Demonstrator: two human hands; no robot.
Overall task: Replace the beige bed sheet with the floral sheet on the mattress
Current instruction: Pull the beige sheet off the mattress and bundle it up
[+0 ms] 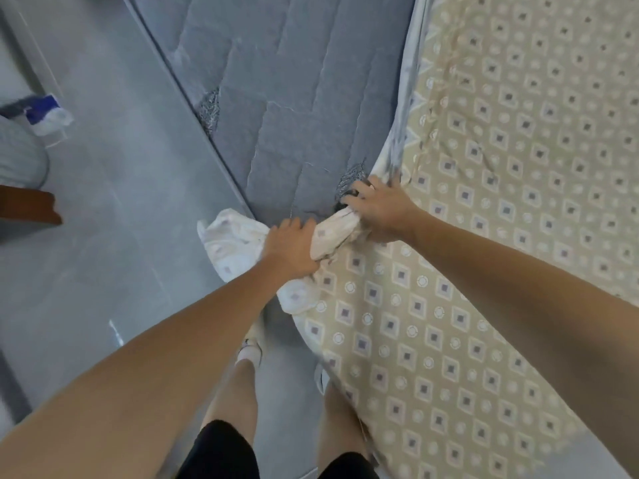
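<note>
- The beige sheet [484, 209], printed with small diamonds and circles, covers the right part of the mattress [276, 98] and hangs over its near edge.
- On the left the sheet is peeled back, and the bare grey quilted top of the mattress shows there, with two dark frayed patches in its cover.
- The left hand [290, 248] is curled round a bunched corner of the sheet; pale folds spill out to the left of it and below it, over the mattress edge.
- The right hand [377, 209] grips the same twisted roll of cloth just beside the left hand, at the line where the bare mattress meets the covered part.
- The two hands sit close together, a short stretch of rolled cloth between them, both arms reaching forward.
- Along the left side of the mattress runs the grey floor [121, 202].
- Below the arms are the person's bare legs, black shorts [221, 451] and a pale shoe [250, 347] on the floor next to the bed.
- At the far left edge lie a blue and white object [46, 115] and a brown wooden piece [27, 205]; what they are I cannot tell.
</note>
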